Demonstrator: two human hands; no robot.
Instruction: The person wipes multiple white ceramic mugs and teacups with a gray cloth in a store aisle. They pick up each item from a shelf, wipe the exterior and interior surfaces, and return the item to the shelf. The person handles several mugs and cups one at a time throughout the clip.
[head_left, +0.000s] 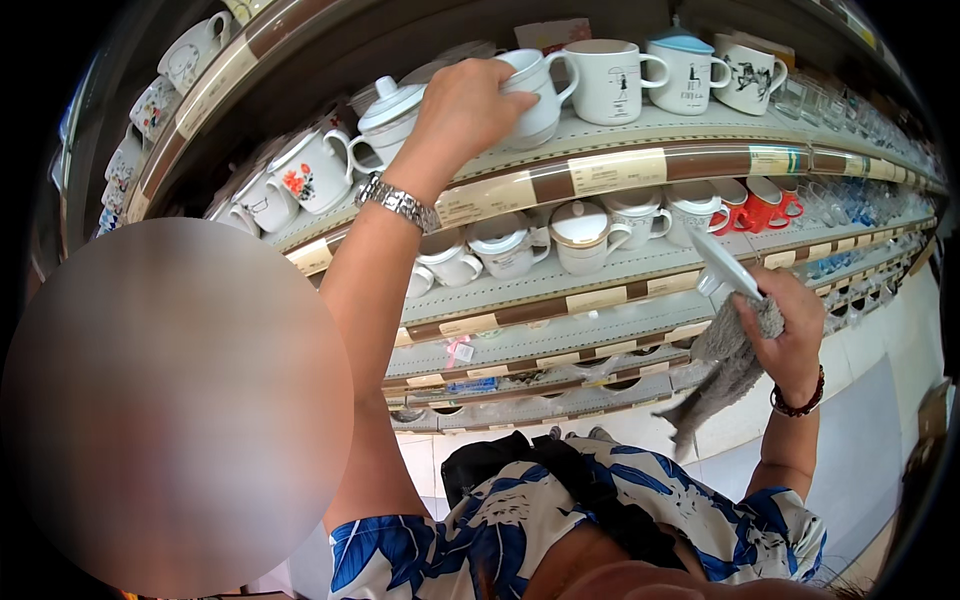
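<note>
My left hand (480, 101), with a metal watch at its wrist, grips a white ceramic mug (538, 105) by its rim and side on the upper shelf. To its left stands a lidded white mug (388, 112), partly behind my wrist. On its right is a white mug with an umbrella figure (606, 84). My right hand (787, 322), wearing a beaded bracelet, is lower at the right. It holds a white lid (724, 262) tilted on edge, together with a grey fluffy cloth (727, 360) that hangs down.
A blue-lidded mug (681, 71), a mug with a black drawing (746, 75) and clear glasses (814, 101) line the upper shelf. Lidded white mugs (510, 244) and red mugs (763, 202) stand one shelf below. The upper shelf edge (619, 171) bears price labels.
</note>
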